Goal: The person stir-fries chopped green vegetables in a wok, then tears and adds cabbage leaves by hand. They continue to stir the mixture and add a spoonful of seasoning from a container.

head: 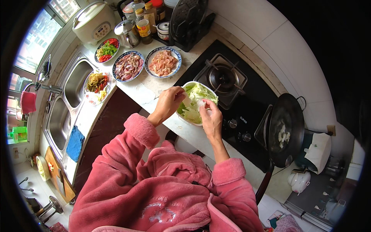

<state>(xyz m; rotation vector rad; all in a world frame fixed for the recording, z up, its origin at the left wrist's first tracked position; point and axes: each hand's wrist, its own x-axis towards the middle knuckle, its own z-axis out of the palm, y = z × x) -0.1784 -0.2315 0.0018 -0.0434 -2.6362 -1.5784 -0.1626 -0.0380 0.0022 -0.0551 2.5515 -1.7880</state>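
A white basin (187, 121) of cut pale-green leafy vegetable (200, 93) stands at the counter's edge, beside the gas hob. My left hand (171, 100) is over its left side, fingertips pinching a pale vegetable piece (187, 100). Over the right side, my right hand (211, 116) has thumb and fingers closed on another whitish piece (200, 105). On the right of the hob sits a dark wok (285, 121) with some pale pieces in it, its handle pointing towards me. The front burner (223, 78) carries no pan.
Plates of sliced pale meat (163, 63), darker meat (128, 66) and cut peppers (107, 50) stand behind on the left, near bottles (143, 27) and a rice cooker (94, 21). A double sink (76, 84) is left. A knife (61, 181) lies on a wooden board (53, 162).
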